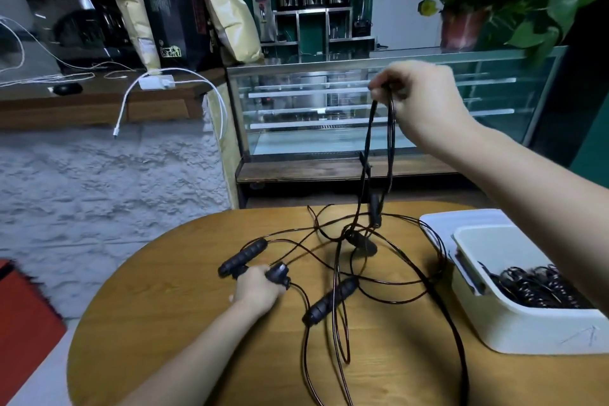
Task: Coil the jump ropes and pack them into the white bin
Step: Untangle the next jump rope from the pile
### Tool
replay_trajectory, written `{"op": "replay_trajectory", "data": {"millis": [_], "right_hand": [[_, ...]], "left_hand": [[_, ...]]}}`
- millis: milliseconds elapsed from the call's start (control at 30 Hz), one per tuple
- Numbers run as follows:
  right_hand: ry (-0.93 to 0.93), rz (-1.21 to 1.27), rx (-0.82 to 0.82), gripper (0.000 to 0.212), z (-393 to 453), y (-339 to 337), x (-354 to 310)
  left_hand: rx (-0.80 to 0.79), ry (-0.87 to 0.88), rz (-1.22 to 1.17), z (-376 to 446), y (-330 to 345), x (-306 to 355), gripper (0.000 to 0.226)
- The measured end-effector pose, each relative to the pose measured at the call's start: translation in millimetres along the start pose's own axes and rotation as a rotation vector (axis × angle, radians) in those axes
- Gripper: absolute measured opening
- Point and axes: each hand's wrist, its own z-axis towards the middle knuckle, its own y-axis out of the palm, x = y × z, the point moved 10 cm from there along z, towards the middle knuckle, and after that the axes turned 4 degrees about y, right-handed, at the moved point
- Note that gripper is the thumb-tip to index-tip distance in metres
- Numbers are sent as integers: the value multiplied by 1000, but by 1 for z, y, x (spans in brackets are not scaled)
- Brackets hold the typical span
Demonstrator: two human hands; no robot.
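Jump ropes (339, 277) tangled; right hand (418, 99) pinches cord, no legible writing.

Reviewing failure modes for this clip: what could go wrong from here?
1. The right hand lifts a rope strand out of a tangle of crossed cords; pulling higher may tighten knots.
2. A loose handle lies across those cords and could be dragged off the table.
3. The left hand grips another handle; if it belongs to a different rope, coiling snags.

Left hand (255, 287) low, fingers curled; right hand (418, 99) raised, fingers pinched.
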Motion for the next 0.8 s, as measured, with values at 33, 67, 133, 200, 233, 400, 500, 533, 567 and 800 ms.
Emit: {"op": "replay_trajectory", "data": {"millis": [33,67,133,200,233,400,500,533,567,800], "right_hand": [[-38,-6,36,28,3,-6,-8],[-74,-10,72,32,4,-12,-16],[-126,-23,111,34,8,-19,-27],[-143,-28,116,39,12,-21,-35],[-142,-17,110,40,13,-21,-38],[-114,-9,49,35,17,-18,-45],[-116,10,33,22,20,-17,-47],[-112,15,35,19,21,-17,-47],[-114,16,41,18,23,-17,-47],[-118,98,77,17,30,-12,-49]], "left_hand": [[-23,-21,35,0,5,-7,30],[-31,-33,70,-1,10,-12,30],[-25,-21,156,-3,16,-15,23],[-21,12,229,-4,22,-13,17],[-26,30,254,-4,25,-12,16],[-99,111,340,-1,36,1,29],[-192,166,264,-1,27,35,56],[-162,224,169,-5,14,58,63],[-97,297,38,-10,-4,85,65],[-181,646,-164,-49,-37,231,66]]}}
